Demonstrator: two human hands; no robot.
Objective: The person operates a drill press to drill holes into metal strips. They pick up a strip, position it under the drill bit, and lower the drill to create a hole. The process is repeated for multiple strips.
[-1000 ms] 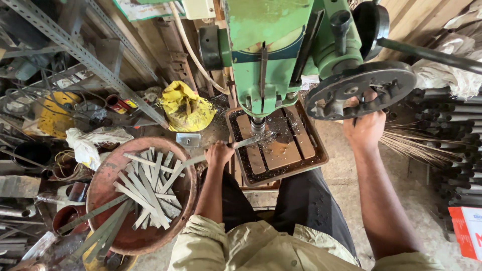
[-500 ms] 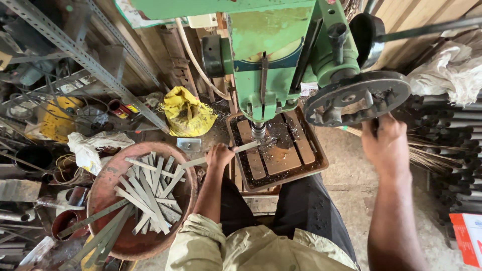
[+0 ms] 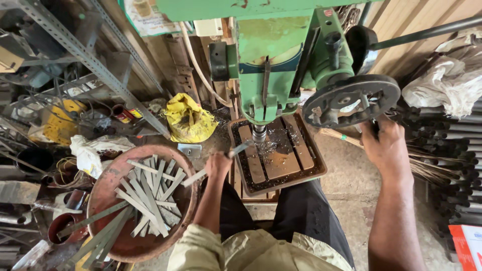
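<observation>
Head view: the left hand (image 3: 218,164) pinches a metal strip (image 3: 217,164), its tip under the drill bit (image 3: 259,133) on the tabletop (image 3: 281,160). The right hand (image 3: 385,145) grips the feed wheel (image 3: 351,100).

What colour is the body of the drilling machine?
Green, on the drill press body; the head view shows it.

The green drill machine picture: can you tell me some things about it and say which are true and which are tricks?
1. The left hand holds a flat metal strip under the green drill press. True.
2. The right hand rests in the lap. False: it grips the dark feed wheel.
3. The round reddish basin holds many metal strips. True.
4. The yellow bag lies on the drill table. False: it lies on the floor, left of it.
</observation>
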